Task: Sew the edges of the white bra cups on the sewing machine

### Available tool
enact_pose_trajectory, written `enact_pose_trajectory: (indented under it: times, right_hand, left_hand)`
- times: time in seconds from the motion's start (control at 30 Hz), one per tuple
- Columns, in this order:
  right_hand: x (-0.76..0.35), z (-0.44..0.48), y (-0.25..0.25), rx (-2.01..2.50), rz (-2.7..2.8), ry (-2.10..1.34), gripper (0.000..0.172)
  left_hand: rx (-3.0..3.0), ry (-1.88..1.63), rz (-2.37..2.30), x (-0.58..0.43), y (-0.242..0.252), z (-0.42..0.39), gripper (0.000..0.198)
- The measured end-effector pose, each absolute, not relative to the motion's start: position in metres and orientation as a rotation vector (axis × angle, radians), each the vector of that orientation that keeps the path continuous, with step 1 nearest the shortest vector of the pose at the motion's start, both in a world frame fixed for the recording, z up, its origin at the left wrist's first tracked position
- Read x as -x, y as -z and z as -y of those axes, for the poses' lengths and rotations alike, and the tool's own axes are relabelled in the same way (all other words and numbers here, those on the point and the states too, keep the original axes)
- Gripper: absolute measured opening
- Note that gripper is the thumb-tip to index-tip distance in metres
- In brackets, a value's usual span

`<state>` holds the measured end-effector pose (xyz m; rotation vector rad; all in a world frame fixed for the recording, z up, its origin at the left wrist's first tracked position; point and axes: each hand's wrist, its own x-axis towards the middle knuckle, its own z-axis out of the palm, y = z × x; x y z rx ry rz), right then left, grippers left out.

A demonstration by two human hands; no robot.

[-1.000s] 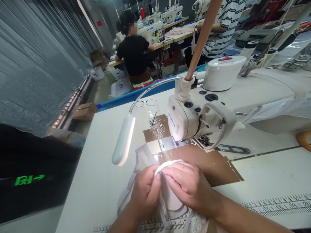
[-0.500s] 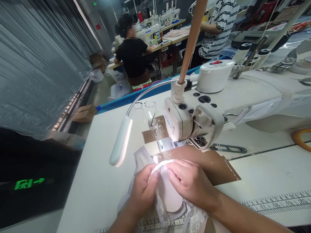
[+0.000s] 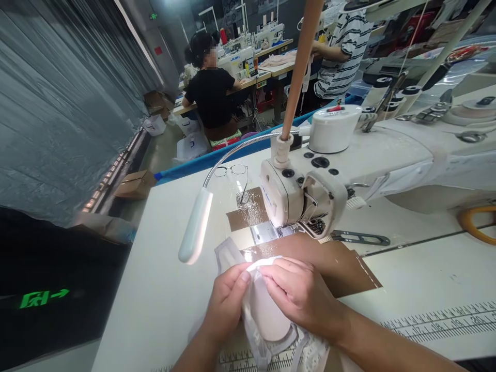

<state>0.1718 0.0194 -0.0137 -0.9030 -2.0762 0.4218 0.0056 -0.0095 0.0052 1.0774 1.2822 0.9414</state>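
A pale bra-like garment (image 3: 269,315) with a smooth oval cup, straps and lace lies over the near edge of the white table. My left hand (image 3: 228,294) pinches the cup's upper edge from the left, thumb on top. From the right, my right hand (image 3: 296,289) grips the same edge, its fingers curled and close to the left thumb. A light grey band of the garment (image 3: 228,253) stretches up and left past my left hand. Just beyond my hands stands the white sewing machine head (image 3: 284,199), its needle area above a metal plate (image 3: 263,232).
A gooseneck lamp (image 3: 196,225) hangs left of the machine. Eyeglasses (image 3: 238,169) rest behind it. Grey thread snips (image 3: 362,237) and orange-handled scissors (image 3: 478,225) lie to the right. Printed rulers (image 3: 442,323) cross the near table. Two people work at machines beyond.
Both hands still hold the cup's edge, with the right fingertips shifted slightly left along it. The camera view has moved a little, so the machine appears slightly further left.
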Motion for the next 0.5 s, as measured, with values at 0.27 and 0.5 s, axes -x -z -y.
enact_pose_trajectory:
  times: [0.27,0.5]
  right_hand:
    - [-0.1689,-0.0192,0.0146,0.941,2.07,-0.424,0.025]
    - [-0.1698,-0.0195,0.0138,1.069,2.063,-0.393,0.03]
  left_hand:
    - [-1.035,-0.933,-1.251,-0.0075,-0.0062,0.0097,0.034]
    - [-0.975,-0.924,-1.243,-0.0065,-0.0033,0.0089,0.032]
